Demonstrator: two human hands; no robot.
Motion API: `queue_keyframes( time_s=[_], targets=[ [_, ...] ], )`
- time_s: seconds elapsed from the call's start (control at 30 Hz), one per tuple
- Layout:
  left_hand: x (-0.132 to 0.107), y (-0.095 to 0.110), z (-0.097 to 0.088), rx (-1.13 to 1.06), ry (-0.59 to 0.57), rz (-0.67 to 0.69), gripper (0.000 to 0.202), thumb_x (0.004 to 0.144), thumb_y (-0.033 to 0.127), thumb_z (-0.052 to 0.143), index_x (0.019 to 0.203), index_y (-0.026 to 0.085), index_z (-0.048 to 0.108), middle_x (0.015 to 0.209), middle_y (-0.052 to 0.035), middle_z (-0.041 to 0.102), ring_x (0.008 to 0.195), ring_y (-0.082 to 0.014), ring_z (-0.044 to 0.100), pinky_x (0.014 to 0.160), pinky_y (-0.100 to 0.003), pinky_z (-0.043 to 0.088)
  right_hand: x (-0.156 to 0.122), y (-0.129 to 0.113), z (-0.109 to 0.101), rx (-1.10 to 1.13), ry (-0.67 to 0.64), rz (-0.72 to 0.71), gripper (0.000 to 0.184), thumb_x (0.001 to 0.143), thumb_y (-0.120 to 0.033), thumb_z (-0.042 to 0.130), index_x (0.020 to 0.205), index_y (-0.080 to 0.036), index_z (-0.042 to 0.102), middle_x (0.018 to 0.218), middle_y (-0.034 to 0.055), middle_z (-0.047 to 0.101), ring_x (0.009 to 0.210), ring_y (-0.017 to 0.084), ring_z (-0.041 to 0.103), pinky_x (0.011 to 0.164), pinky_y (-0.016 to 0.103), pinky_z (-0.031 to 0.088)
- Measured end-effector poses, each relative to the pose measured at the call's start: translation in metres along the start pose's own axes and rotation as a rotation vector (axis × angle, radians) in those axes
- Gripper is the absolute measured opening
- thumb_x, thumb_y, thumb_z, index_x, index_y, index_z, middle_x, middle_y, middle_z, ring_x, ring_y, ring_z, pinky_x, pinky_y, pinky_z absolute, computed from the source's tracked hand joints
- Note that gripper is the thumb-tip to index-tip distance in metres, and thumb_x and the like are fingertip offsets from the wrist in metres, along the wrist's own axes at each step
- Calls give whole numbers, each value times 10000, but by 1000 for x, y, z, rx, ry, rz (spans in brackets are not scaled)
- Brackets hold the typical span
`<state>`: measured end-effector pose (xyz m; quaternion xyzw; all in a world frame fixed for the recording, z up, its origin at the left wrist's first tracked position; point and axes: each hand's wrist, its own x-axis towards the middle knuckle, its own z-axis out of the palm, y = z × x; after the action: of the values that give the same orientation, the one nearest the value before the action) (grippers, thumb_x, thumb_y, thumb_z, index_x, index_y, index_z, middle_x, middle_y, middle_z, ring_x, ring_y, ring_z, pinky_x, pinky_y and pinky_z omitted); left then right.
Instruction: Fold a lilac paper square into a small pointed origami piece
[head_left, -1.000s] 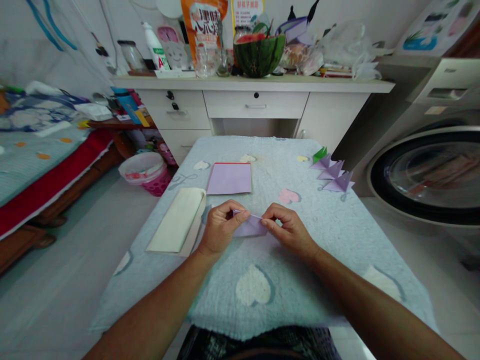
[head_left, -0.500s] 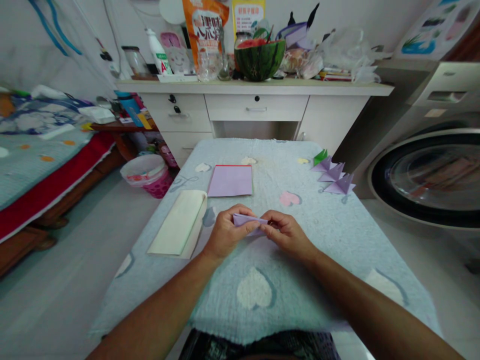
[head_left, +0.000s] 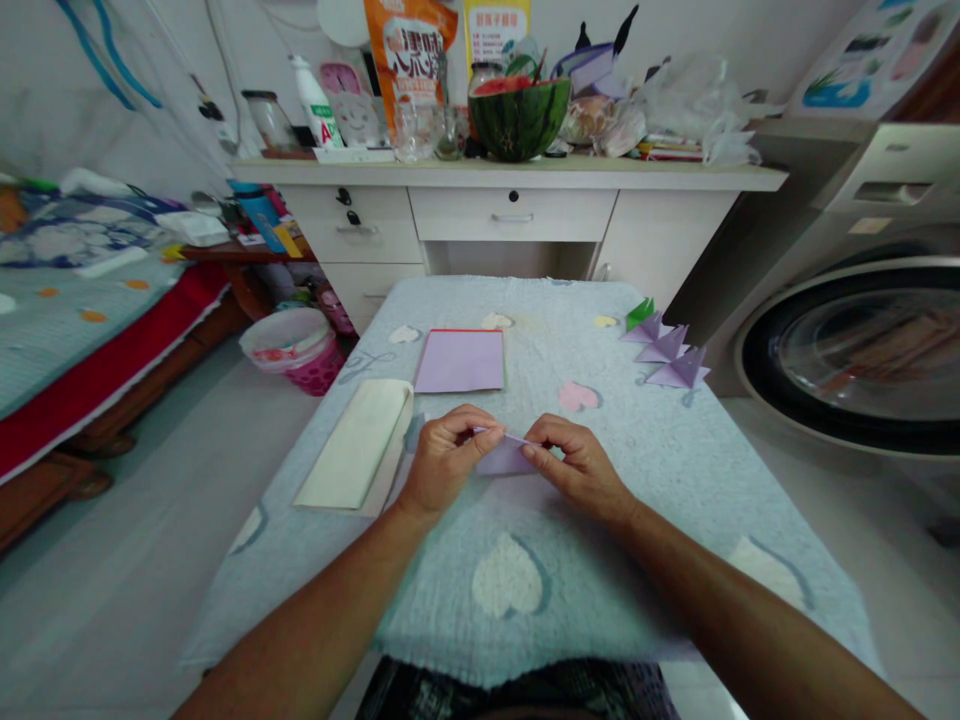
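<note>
In the head view, the left hand [head_left: 448, 462] has its thumb and fingers pinched on the left part of a small piece of purple paper [head_left: 504, 461]; the right hand [head_left: 574, 464] pinches the same piece at its right end. The two hands are near each other but apart, with the paper between them, its folded edge upward, over the middle of the bench [head_left: 637, 560], which a pale blue cloth with hearts covers. Beyond the left hand lies a square purple stack [head_left: 460, 362] with a red far edge. Left of that hand is a folded cream sheet [head_left: 351, 448]. At the far right of the bench, pointed purple pieces [head_left: 679, 368] sit in a row, with a green piece [head_left: 639, 313] at the row's far end. Farther off, a cut watermelon [head_left: 519, 122] stands on a white drawer unit [head_left: 457, 213]; a washing machine [head_left: 885, 195] is to the right.
</note>
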<state>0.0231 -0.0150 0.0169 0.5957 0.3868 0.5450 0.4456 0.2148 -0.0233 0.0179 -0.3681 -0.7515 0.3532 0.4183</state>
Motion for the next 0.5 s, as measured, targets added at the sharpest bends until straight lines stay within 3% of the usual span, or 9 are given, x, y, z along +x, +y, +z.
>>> queue_keyframes(
  time_s=[0.17, 0.27, 0.37, 0.5],
  targets=[
    [4, 0, -7, -112, 129, -50, 166, 760, 329, 729, 712, 171, 715, 741, -27, 658, 727, -147, 579, 701, -260, 453, -1, 2, -4, 50, 35, 71, 255, 903, -365, 586, 724, -185, 599, 698, -1, 530, 680, 135, 503, 652, 275, 379],
    [8, -5, -9, -296, 236, -105, 252, 804, 410, 667, 814, 162, 712, 796, -48, 674, 703, -132, 566, 683, -246, 457, -1, 10, -5, 273, 86, 219, 284, 852, -424, 648, 719, -181, 589, 637, -27, 504, 607, 113, 471, 587, 248, 369],
    [7, -9, -5, -367, 22, -244, 296, 789, 379, 694, 1000, 172, 694, 946, -78, 690, 800, -159, 615, 692, -246, 467, 0, 16, -4, 653, 29, 400, 319, 785, -462, 718, 751, -174, 586, 610, -39, 528, 534, 90, 475, 518, 217, 390],
    [0, -8, 7, -400, -299, -344, 478, 775, 374, 733, 1223, 261, 611, 990, -56, 679, 777, -176, 645, 721, -302, 505, 1, 15, 1, 993, -168, 537, 343, 736, -437, 777, 796, -161, 583, 634, -33, 570, 502, 82, 516, 452, 195, 430]
  ],
)
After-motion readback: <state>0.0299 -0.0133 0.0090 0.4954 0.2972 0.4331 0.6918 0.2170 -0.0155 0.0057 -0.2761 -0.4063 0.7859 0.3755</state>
